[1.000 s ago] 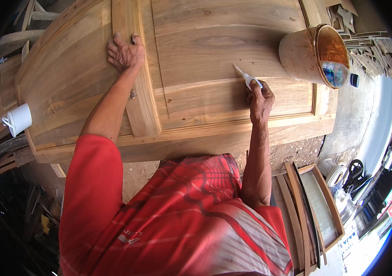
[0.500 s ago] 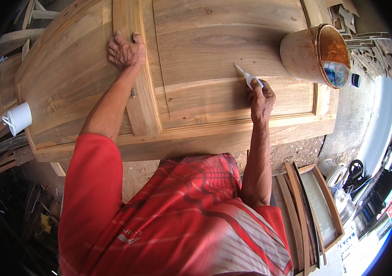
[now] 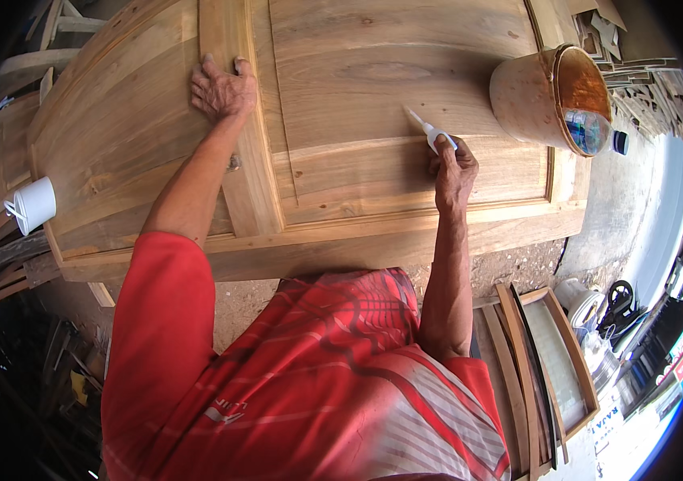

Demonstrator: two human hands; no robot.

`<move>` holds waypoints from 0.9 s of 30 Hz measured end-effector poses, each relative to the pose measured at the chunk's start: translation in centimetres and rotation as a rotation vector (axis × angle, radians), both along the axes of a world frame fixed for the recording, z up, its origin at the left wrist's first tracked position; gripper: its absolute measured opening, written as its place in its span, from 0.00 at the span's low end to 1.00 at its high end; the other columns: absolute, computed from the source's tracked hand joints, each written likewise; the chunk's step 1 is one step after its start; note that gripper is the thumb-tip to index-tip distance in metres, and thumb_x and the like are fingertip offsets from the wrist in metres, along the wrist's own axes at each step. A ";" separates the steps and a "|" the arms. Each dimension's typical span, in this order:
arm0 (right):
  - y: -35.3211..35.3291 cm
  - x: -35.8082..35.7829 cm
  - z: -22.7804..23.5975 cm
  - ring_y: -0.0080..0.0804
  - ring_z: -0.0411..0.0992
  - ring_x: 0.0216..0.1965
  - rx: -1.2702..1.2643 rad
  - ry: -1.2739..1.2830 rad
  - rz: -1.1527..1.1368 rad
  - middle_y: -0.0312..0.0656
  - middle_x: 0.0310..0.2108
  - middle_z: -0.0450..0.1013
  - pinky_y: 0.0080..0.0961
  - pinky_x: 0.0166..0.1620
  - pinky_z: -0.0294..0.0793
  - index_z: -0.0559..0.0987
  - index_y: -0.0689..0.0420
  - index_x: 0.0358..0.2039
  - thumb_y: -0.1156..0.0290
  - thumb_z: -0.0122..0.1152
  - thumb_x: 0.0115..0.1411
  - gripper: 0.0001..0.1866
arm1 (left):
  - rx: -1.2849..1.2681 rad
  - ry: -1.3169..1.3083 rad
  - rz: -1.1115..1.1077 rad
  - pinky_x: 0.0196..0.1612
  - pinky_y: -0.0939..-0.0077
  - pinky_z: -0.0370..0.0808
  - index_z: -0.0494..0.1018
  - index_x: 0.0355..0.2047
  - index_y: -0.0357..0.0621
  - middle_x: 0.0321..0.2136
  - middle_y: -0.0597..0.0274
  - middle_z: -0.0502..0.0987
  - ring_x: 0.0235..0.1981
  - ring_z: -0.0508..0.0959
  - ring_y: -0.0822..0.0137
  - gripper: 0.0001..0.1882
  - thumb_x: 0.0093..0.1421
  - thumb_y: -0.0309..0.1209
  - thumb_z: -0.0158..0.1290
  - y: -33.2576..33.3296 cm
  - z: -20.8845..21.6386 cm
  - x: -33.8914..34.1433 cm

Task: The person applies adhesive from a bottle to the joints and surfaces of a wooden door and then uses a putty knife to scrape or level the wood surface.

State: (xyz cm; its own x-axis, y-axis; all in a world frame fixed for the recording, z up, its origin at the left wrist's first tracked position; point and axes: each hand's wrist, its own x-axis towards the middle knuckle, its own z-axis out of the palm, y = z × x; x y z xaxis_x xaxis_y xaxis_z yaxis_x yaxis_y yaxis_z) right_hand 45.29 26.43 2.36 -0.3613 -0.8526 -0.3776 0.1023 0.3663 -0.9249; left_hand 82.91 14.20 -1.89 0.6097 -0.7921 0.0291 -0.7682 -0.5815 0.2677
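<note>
A large wooden panelled door [image 3: 357, 172] lies flat in front of me. My left hand [image 3: 222, 91] rests on the door's raised middle stile [image 3: 250, 180], its fingers apart and holding nothing. Farther right, my right hand [image 3: 454, 172] is closed round a small white squeeze bottle [image 3: 440, 138] with a long thin nozzle. The nozzle points up and to the left, over the right-hand panel. Whether its tip touches the wood I cannot tell. My fingers cover the lower part of the bottle.
A stained bucket [image 3: 522, 94], orange-brown inside, lies tilted at the door's right with a clear plastic bottle [image 3: 584, 128] in its mouth. A white pail [image 3: 34, 205] is at the left end. Wood strips and a frame [image 3: 570, 353] lie at lower right; scrap wood [image 3: 652, 103] is stacked far right.
</note>
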 end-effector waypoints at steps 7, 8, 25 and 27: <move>0.1 -0.3 0.1 0.14 0.63 0.20 0.024 0.027 0.010 0.28 0.19 0.68 0.16 0.23 0.60 0.85 0.63 0.40 0.55 0.70 0.66 0.20 | -0.046 -0.018 0.006 0.72 0.43 0.50 0.57 0.73 0.46 0.70 0.42 0.58 0.72 0.57 0.44 0.46 0.63 0.60 0.49 0.0 -0.5 0.2; 0.1 -0.2 0.2 0.14 0.63 0.19 0.030 0.029 0.014 0.28 0.19 0.68 0.16 0.23 0.60 0.85 0.63 0.40 0.55 0.70 0.66 0.20 | -0.053 -0.024 0.002 0.72 0.43 0.50 0.57 0.73 0.46 0.70 0.42 0.58 0.72 0.57 0.44 0.46 0.63 0.60 0.50 0.0 -0.6 0.2; 0.1 -0.3 0.2 0.14 0.63 0.19 0.036 0.044 0.026 0.27 0.18 0.68 0.16 0.22 0.59 0.85 0.63 0.40 0.55 0.70 0.66 0.20 | -0.041 -0.009 0.005 0.72 0.43 0.50 0.57 0.73 0.46 0.70 0.43 0.57 0.72 0.57 0.45 0.47 0.62 0.61 0.49 0.0 -0.5 0.3; 0.1 -0.3 0.2 0.14 0.63 0.19 0.038 0.042 0.027 0.27 0.19 0.68 0.16 0.22 0.60 0.85 0.63 0.40 0.55 0.70 0.66 0.20 | -0.035 -0.008 0.008 0.72 0.43 0.50 0.57 0.73 0.46 0.70 0.42 0.57 0.72 0.57 0.45 0.47 0.62 0.61 0.49 0.0 -0.5 0.3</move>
